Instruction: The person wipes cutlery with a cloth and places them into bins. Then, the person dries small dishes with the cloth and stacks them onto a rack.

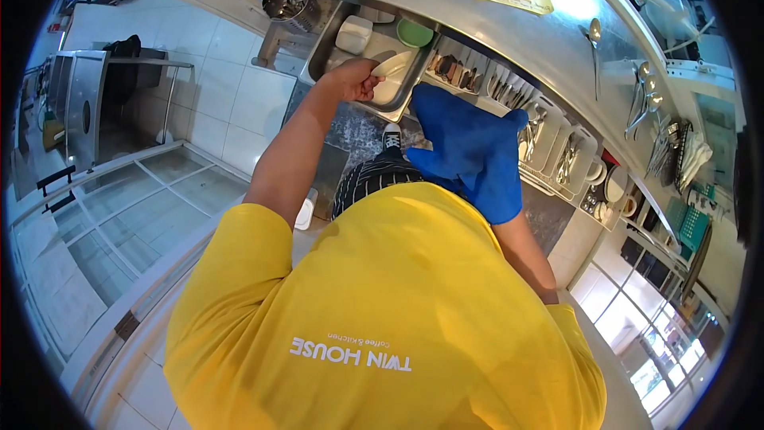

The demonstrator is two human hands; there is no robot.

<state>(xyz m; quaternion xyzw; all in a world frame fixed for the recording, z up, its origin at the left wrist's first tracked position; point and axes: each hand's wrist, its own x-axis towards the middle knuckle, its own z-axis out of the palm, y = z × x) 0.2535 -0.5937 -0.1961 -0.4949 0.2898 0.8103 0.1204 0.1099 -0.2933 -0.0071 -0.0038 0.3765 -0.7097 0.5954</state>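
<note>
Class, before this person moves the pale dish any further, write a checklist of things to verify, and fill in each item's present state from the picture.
1. One hand grips the pale dish: ok.
2. Dish is over the metal tray: ok.
3. Other hand holds the blue cloth: ok, though the hand itself is hidden.
4. Green bowl sits apart from the dish: ok.
5. Dish is clean and dry: cannot tell.
</note>
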